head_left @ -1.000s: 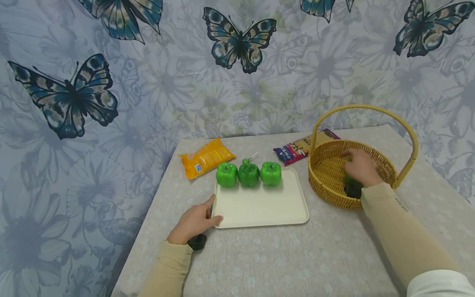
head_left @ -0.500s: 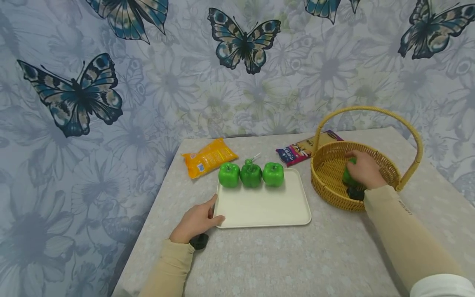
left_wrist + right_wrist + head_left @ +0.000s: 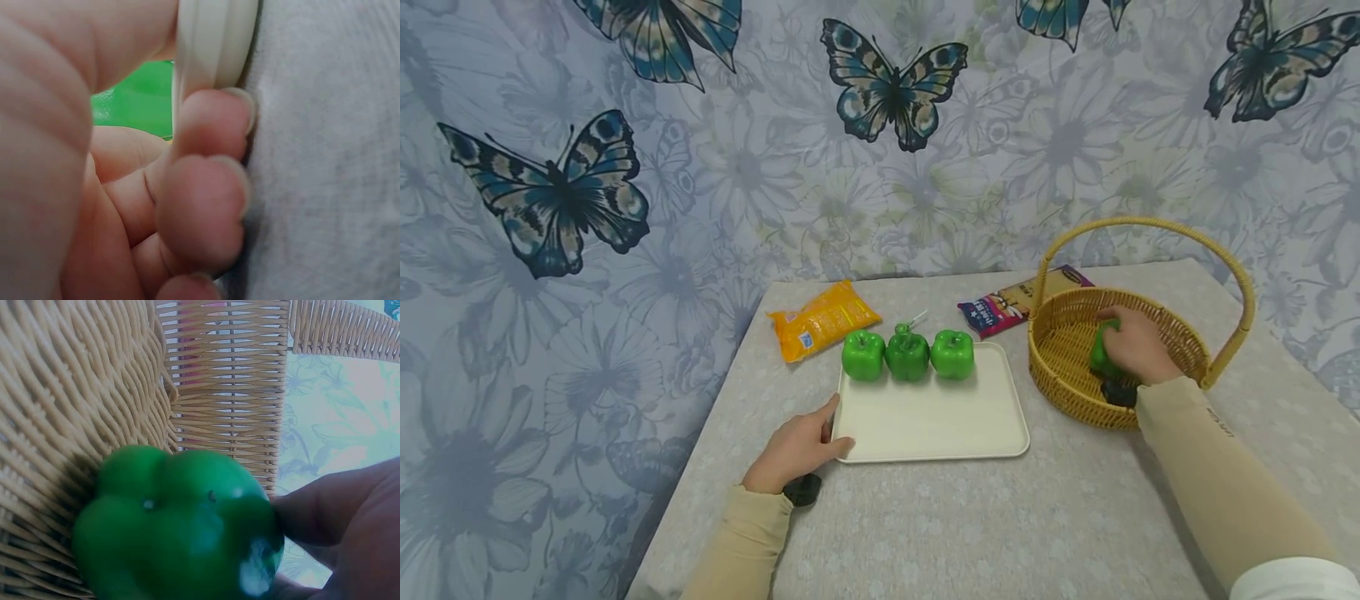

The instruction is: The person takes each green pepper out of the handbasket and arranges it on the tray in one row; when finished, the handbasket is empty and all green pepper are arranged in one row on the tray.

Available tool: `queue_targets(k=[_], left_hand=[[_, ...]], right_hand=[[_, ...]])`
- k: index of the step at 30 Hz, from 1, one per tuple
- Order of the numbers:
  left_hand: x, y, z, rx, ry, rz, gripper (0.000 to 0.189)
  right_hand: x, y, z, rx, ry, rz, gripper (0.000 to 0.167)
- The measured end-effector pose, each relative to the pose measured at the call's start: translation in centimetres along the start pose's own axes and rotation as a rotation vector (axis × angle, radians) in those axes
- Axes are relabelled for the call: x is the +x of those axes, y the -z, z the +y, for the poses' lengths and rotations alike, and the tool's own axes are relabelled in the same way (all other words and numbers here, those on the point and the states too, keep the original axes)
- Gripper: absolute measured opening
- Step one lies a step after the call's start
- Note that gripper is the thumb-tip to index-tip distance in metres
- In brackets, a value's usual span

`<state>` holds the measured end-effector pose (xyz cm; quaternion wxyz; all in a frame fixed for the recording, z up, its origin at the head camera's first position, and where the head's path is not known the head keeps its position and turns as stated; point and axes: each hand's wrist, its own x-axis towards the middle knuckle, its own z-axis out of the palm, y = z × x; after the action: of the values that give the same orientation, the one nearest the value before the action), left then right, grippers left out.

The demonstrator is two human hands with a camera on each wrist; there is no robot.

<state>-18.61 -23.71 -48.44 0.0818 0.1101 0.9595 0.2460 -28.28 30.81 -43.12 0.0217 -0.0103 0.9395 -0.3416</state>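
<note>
My left hand (image 3: 793, 450) holds the left edge of a cream tray (image 3: 932, 425), thumb on the rim. In the left wrist view, fingertips (image 3: 203, 209) curl against the tray's rim (image 3: 215, 44). Three green bell peppers, left (image 3: 863, 356), middle (image 3: 907, 354) and right (image 3: 952, 355), stand in a row along the tray's far side. Inside the wicker basket (image 3: 1060, 392), my right hand (image 3: 1138, 346) grips another green bell pepper (image 3: 1102, 354). The right wrist view shows that bell pepper (image 3: 181, 531) close to the woven wall, its lobed end towards the camera.
An orange snack packet (image 3: 823, 321) lies behind the tray on the left. A purple and tan packet (image 3: 1000, 308) lies partly behind the basket, whose tall handle (image 3: 1142, 222) arches above it. A small green knob (image 3: 902, 330) with a thin white stick shows by the middle pepper.
The bell pepper under my right hand shows more than before, now gripped in the fingers. My left hand stays on the tray. The whole head view has shifted slightly.
</note>
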Motion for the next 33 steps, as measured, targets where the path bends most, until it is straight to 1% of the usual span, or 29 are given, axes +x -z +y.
queue_targets(k=[4,7,10,16,21,25,29,33], left_hand=[[-0.04,0.0,0.01,-0.004,0.005,-0.002,0.089],[-0.07,0.01,0.09,-0.003,0.003,0.003,0.089],[-0.11,0.04,0.22,-0.007,0.002,0.008,0.088],[-0.19,0.21,0.45,-0.011,0.002,0.011,0.087],[-0.2,0.23,0.48,-0.008,-0.002,0.011,0.087],[-0.2,0.25,0.45,-0.008,0.0,0.01,0.087],[-0.14,0.16,0.33,-0.007,0.001,0.009,0.087],[-0.09,0.09,0.27,-0.004,0.003,0.006,0.087]], right_hand=[[-0.21,0.09,-0.19,0.006,0.012,0.031,0.056],[-0.46,0.18,-0.41,0.019,-0.01,0.013,0.061],[-0.59,0.21,-0.53,0.035,-0.045,-0.022,0.067],[-0.67,0.15,-0.27,0.042,-0.108,-0.063,0.079],[-0.82,0.26,-0.33,0.01,-0.114,-0.08,0.086],[-0.82,0.23,-0.37,0.017,-0.116,-0.085,0.091],[-0.6,0.02,-0.16,0.019,-0.111,-0.067,0.092],[-0.45,-0.18,-0.02,0.009,-0.094,-0.025,0.09]])
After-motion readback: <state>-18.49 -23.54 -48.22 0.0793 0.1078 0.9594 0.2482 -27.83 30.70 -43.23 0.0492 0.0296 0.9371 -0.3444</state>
